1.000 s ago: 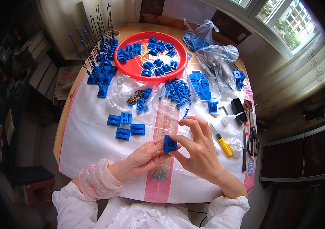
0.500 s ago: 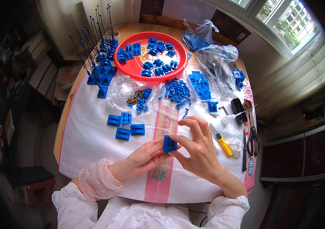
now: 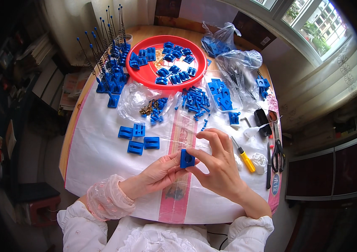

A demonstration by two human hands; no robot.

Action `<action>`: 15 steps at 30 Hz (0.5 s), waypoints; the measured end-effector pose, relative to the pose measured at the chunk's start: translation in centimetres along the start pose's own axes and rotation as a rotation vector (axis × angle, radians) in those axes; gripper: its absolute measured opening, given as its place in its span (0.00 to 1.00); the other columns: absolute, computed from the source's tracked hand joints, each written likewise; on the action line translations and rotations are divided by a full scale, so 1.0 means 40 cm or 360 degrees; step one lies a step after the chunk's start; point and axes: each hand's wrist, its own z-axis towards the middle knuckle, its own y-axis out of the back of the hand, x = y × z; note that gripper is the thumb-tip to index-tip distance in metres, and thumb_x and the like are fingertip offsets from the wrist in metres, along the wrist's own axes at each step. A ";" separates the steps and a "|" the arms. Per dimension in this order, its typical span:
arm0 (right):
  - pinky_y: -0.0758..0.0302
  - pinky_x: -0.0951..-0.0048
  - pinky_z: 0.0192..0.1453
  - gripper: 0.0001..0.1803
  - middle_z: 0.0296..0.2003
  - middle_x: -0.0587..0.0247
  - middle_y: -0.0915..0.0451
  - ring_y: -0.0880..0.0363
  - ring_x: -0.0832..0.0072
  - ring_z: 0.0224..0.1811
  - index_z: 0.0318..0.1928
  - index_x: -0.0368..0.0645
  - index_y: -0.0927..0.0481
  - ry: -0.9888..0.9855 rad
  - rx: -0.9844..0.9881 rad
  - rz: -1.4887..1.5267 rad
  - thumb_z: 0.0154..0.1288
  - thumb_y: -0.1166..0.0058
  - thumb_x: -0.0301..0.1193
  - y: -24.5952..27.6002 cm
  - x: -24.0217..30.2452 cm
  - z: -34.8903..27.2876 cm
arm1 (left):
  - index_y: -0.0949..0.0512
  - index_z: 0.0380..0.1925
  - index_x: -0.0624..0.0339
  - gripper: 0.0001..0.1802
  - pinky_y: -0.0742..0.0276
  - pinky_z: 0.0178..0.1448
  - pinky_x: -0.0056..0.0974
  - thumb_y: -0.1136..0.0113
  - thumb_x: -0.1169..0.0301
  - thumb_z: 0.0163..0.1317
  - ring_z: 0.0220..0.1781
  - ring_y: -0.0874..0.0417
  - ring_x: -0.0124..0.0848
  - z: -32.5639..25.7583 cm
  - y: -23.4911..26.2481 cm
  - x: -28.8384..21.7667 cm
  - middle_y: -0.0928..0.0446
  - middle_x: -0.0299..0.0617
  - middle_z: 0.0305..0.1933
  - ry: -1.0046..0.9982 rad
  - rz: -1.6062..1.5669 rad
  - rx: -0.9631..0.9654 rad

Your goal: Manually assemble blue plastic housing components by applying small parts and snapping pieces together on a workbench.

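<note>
A small square blue plastic block (image 3: 187,158) with a round hole in its face is held upright over the near middle of the table. My left hand (image 3: 156,173) pinches it from the left side. The index finger and thumb of my right hand (image 3: 220,166) touch its right side above and below, while the other fingers arch clear of it. Several loose blue slotted pieces (image 3: 151,143) lie beyond my left hand. Farther back is a pile of blue plastic pins (image 3: 195,101), beside a clear bag (image 3: 130,103) holding brass-coloured screws (image 3: 148,108) and more blue parts.
A red round tray (image 3: 132,75) of blue pieces stands at the back. Upright springs on blue bases (image 3: 113,80) crowd the far left. To the right lie a yellow-handled screwdriver (image 3: 249,163), scissors (image 3: 278,155), a clear box (image 3: 220,94) and plastic bags (image 3: 239,63).
Both hands keep nearly the same grip on the blue block. The whole view has shifted very slightly; nothing on the table has visibly moved.
</note>
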 end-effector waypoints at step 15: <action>0.36 0.56 0.55 0.20 0.54 0.56 0.29 0.35 0.57 0.62 0.42 0.46 0.18 -0.0004 -0.0015 0.0006 0.44 0.31 0.28 -0.002 0.000 0.000 | 0.30 0.58 0.63 0.17 0.19 0.63 0.30 0.52 0.67 0.75 0.61 0.21 0.33 0.001 -0.003 0.001 0.24 0.49 0.58 -0.0024 -0.0010 -0.0016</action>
